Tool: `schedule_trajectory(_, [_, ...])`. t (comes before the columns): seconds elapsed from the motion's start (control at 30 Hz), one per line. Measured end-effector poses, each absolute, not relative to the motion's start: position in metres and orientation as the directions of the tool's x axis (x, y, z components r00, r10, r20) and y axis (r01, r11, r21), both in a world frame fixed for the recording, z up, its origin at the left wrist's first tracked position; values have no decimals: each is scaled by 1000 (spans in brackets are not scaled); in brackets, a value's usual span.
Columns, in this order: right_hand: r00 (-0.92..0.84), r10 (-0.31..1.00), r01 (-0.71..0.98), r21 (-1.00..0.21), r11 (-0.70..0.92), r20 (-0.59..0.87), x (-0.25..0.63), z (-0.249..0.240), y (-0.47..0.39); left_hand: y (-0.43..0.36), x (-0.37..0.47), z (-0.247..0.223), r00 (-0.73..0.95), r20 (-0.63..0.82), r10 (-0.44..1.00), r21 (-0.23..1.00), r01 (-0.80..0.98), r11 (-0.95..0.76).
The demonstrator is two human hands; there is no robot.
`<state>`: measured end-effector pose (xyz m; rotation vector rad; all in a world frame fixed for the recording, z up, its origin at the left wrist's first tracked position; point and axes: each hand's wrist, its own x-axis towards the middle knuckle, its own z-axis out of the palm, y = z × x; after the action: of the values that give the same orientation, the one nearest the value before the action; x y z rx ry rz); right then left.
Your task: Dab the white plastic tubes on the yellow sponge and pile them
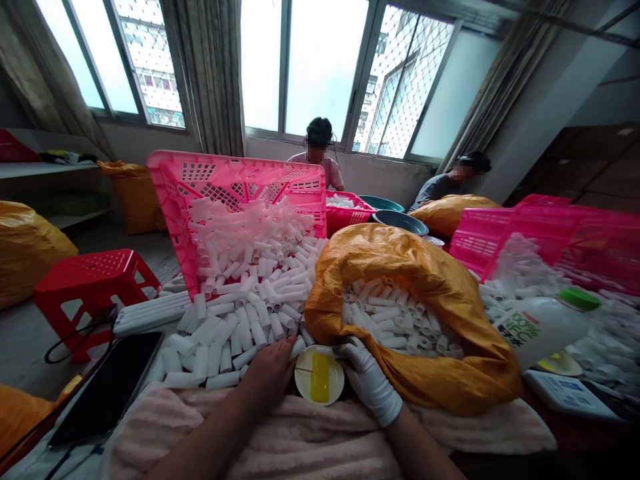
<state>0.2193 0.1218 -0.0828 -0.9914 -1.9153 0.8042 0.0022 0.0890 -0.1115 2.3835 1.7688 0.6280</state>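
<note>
Round white dish [319,377] with yellow centre lies between bare left hand [270,373] and gloved right hand [367,380] – both half-curled; grip cannot be determined – fingertips hidden

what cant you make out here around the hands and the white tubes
Head view only:
- Left hand: fingers curl under among the white tubes, any grasp hidden.
- Gloved right hand: fingertips hidden at the orange bag edge.
- Small round dish: yellow contents too small to identify.
- Bottle: label blurred.
</note>
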Motion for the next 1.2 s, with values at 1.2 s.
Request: schedule_trajectory(1.2, [-249, 957, 482, -838, 257, 150, 214, -58, 60, 21, 45, -59, 443, 18, 896, 439, 802, -405])
